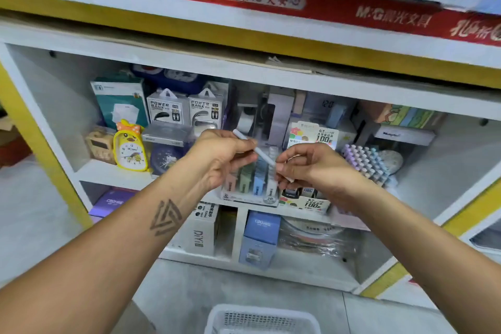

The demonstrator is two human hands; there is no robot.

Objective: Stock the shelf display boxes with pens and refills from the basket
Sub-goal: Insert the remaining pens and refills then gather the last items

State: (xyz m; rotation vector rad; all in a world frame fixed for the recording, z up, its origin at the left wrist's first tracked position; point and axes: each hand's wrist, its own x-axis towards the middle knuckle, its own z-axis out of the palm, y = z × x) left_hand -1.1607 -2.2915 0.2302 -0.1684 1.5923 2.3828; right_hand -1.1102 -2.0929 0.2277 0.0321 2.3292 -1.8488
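Note:
A thin white pen [261, 154] slants between both hands in front of the shelf. My left hand [219, 156] pinches its upper part and my right hand [306, 165] grips its lower end. Just behind and below them stands a display box [250, 188] with pink, green, blue and white refill packs. A second display box [307, 202] marked 100 sits to its right. The white basket [260, 320] lies on the floor at the bottom edge; its contents are not visible.
A yellow duck clock [131, 148], power bank boxes [168, 108] and a tape dispenser [248, 118] fill the shelf's back. A rack of pastel pens [366, 163] stands at right. Blue box [260, 238] and DIY box [200, 230] sit on the lower shelf.

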